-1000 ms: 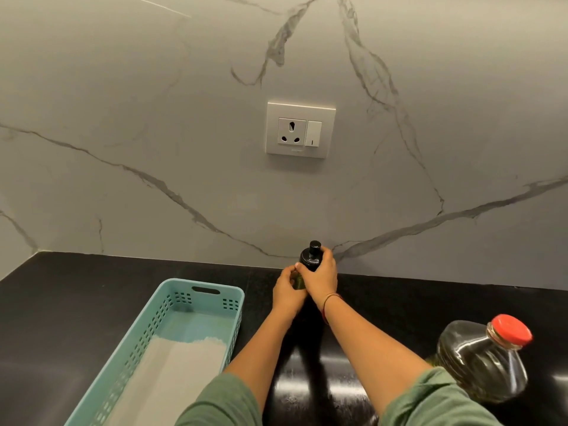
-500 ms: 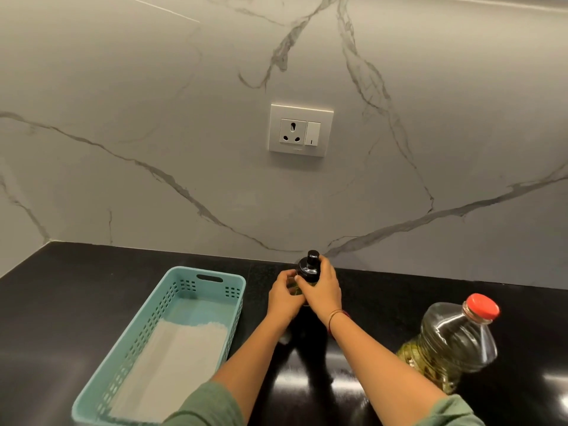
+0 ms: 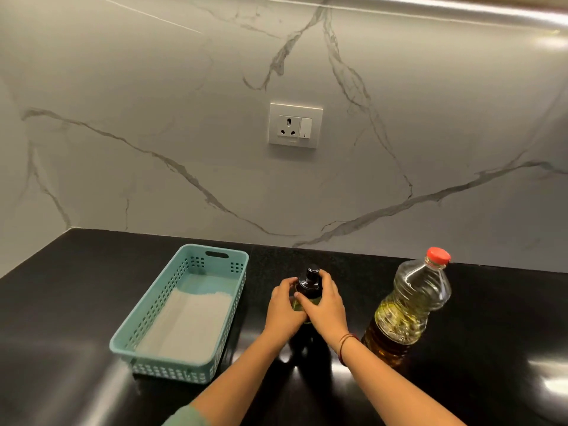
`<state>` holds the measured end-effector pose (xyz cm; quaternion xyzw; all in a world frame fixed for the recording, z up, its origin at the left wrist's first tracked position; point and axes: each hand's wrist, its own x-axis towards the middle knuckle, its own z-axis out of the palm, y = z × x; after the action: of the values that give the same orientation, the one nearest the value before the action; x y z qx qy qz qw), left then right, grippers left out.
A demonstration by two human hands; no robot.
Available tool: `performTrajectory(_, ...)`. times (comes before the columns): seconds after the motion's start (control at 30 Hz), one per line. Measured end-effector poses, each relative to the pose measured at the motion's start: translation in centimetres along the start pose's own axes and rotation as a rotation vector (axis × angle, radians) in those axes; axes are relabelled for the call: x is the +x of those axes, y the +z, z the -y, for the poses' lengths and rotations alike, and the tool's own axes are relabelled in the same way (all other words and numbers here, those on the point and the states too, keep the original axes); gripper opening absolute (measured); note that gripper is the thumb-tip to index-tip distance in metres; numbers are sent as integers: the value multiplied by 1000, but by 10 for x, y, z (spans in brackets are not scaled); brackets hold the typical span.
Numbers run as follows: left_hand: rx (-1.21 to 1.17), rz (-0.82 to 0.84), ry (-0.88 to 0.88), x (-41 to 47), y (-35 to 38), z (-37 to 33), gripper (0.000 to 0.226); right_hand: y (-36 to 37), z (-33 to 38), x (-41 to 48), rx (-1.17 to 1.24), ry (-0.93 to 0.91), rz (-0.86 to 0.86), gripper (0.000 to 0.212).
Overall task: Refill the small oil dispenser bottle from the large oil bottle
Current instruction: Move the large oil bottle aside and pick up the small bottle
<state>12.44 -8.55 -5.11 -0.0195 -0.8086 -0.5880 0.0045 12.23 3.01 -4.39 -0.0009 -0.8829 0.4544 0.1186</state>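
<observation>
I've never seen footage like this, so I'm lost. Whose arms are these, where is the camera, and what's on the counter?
No machine here: a person wears a camera on the head, so every picture looks forward and down at their own hands. The left hand and right hand both grip a small dark dispenser bottle standing on the black counter. Right of it stands the large oil bottle, partly full, red cap on. Left of it sits a teal basket with a pale liner. A socket is on the marble wall.
</observation>
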Motion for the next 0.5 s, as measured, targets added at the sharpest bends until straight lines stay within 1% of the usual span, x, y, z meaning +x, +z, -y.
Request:
performTrajectory(0.2, 34, -38, 9, -36, 3, 2, 63, -4, 1, -32, -10, -13, 6, 67)
performTrajectory(0.37, 30, -3, -1, -52, 1, -3, 66, -9, 3, -48, -3, 1, 22, 65)
performTrajectory(0.5, 67, 19, 2, -58, -1, -6, 66, -9, 2, -54, 22, 21, 39, 69)
